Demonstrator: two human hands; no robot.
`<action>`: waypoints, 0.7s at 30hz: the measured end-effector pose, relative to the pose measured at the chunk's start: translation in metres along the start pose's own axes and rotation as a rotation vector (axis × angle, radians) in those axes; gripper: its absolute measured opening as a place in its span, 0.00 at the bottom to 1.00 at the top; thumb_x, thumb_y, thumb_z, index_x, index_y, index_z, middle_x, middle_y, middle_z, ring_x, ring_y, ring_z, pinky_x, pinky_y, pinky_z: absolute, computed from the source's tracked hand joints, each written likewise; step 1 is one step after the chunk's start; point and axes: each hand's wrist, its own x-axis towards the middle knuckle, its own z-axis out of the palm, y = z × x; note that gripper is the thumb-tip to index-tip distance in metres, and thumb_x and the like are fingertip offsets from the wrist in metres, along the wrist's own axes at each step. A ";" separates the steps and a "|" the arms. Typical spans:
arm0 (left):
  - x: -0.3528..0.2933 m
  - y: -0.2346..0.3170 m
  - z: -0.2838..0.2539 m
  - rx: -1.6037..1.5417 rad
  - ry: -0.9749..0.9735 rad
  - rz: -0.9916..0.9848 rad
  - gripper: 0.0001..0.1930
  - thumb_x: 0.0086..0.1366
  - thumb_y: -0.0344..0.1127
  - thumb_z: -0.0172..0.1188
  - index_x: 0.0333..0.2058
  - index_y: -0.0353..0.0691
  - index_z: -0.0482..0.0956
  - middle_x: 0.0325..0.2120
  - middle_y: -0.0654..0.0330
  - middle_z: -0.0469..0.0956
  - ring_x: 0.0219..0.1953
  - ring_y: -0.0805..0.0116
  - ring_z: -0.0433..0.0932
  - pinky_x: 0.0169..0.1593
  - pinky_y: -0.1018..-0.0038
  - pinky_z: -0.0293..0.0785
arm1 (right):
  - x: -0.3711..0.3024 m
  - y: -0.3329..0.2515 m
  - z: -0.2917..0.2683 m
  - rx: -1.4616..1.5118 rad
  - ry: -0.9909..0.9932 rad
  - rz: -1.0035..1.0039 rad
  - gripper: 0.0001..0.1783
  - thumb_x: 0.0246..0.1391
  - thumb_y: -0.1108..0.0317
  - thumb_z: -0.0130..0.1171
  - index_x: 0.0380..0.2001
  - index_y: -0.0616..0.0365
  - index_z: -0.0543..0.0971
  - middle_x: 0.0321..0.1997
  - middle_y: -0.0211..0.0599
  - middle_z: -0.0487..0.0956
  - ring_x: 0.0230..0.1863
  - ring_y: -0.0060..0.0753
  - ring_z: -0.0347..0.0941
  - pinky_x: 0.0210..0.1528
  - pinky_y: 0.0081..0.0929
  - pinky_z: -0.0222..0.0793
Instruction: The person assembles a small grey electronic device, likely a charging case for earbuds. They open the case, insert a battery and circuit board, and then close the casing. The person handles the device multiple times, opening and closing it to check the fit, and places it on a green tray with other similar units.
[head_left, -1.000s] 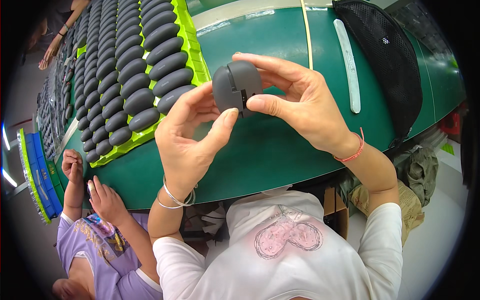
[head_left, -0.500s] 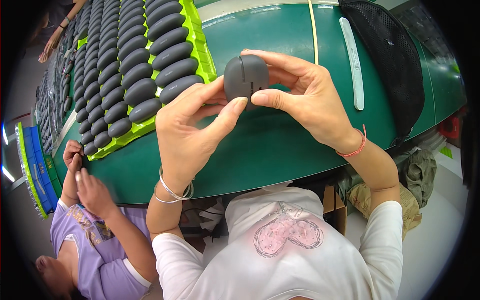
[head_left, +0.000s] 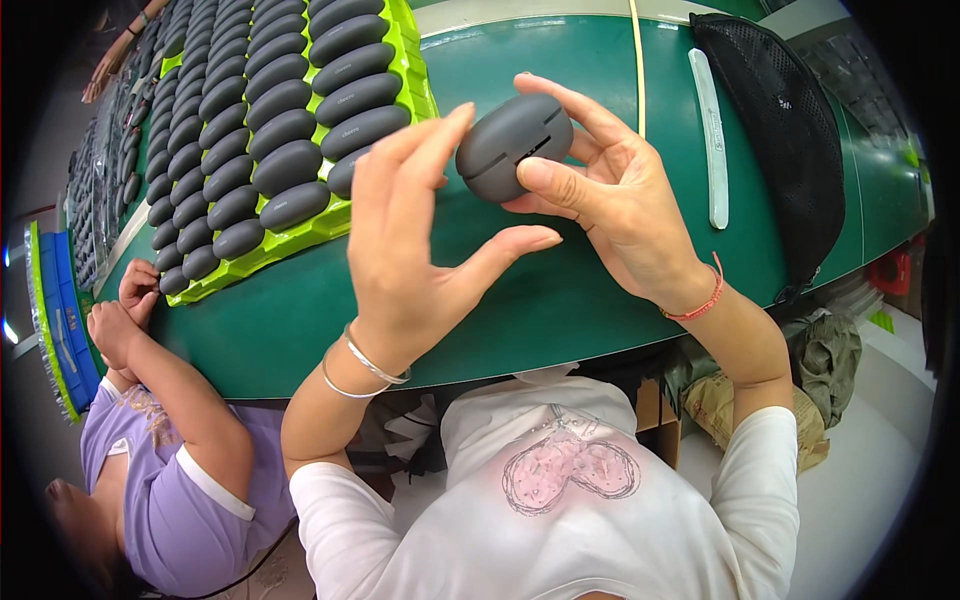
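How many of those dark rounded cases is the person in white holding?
1: the dark rounded case, held in the right hand. The left hand is spread open beside it and shows none, though its palm is partly hidden.

On the desk [head_left: 565,310], a tray [head_left: 412,60] lies at nine o'clock from the held case [head_left: 510,140]; a strip [head_left: 711,140], then a bag [head_left: 790,150], at three.

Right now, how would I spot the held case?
Find the green table, then the lime tray of dark rounded cases on its left. Right of that tray, the fingers of the right hand hold one more case. Unlike its neighbours, this one is off the tray, with a dark slot showing.
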 end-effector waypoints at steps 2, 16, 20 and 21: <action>-0.005 -0.005 0.003 0.136 -0.002 0.072 0.38 0.42 0.38 0.78 0.53 0.34 0.73 0.44 0.52 0.76 0.44 0.61 0.76 0.43 0.73 0.75 | 0.000 0.002 0.001 -0.095 -0.030 -0.061 0.34 0.52 0.74 0.66 0.61 0.64 0.65 0.49 0.45 0.76 0.47 0.31 0.77 0.48 0.24 0.76; -0.002 -0.005 -0.004 0.113 -0.027 0.106 0.29 0.43 0.29 0.75 0.47 0.32 0.78 0.39 0.51 0.79 0.40 0.57 0.79 0.43 0.70 0.76 | -0.004 0.001 0.001 -0.288 -0.071 -0.143 0.29 0.48 0.75 0.68 0.54 0.63 0.70 0.45 0.43 0.77 0.44 0.28 0.78 0.46 0.22 0.76; -0.001 -0.005 -0.004 0.077 -0.018 0.115 0.30 0.41 0.31 0.75 0.47 0.32 0.77 0.38 0.51 0.79 0.38 0.55 0.78 0.42 0.68 0.75 | -0.006 0.000 0.004 -0.275 -0.073 -0.116 0.29 0.48 0.76 0.68 0.53 0.63 0.70 0.46 0.43 0.76 0.44 0.29 0.78 0.48 0.23 0.77; -0.001 -0.007 -0.005 0.066 -0.016 0.127 0.31 0.40 0.32 0.75 0.47 0.32 0.77 0.37 0.51 0.79 0.37 0.54 0.77 0.41 0.67 0.75 | -0.006 0.000 0.004 -0.273 -0.076 -0.111 0.29 0.48 0.76 0.68 0.53 0.63 0.70 0.46 0.43 0.76 0.45 0.29 0.78 0.48 0.24 0.77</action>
